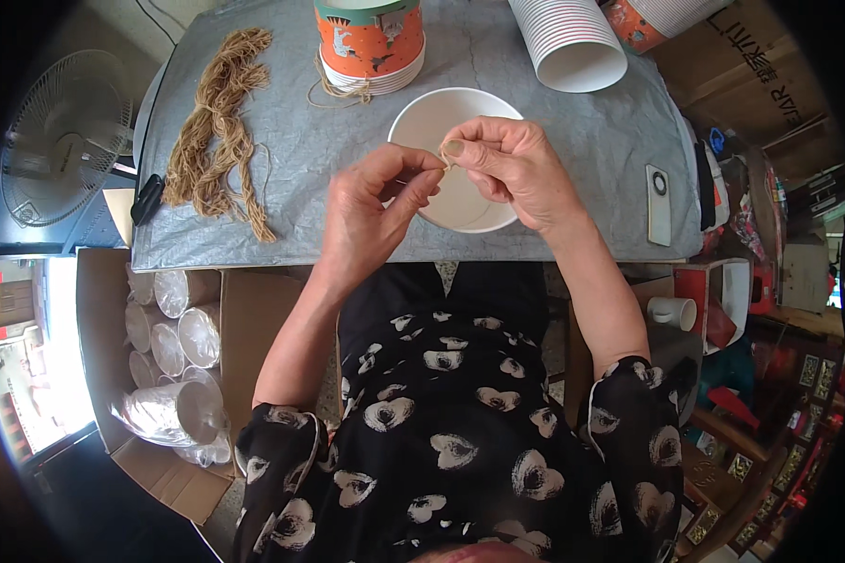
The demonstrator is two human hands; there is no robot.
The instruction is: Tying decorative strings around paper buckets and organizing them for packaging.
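Observation:
Over a white paper bucket (455, 202), my left hand (361, 206) and my right hand (526, 174) meet fingertip to fingertip. Both are closed in a pinch on a short bit of tan twine (447, 156), which shows as a small loop between the thumbs; the rest of it is mostly hidden. The bucket's open mouth faces me, its inside bare white. Behind it stands a stack of orange printed buckets (371, 47) with a green band, a twine cord (333, 94) hanging at its base. To the left lies a thick bundle of loose twine (218, 131).
White nested buckets (573, 47) lie tipped at the back right, near a cardboard box (756, 75). A phone (659, 205) lies on the right of the grey-covered table (291, 202). Black scissors or clip-like object (147, 199) sits at the left edge. A carton (183, 488) holds wrapped cups; a fan (66, 141) stands left.

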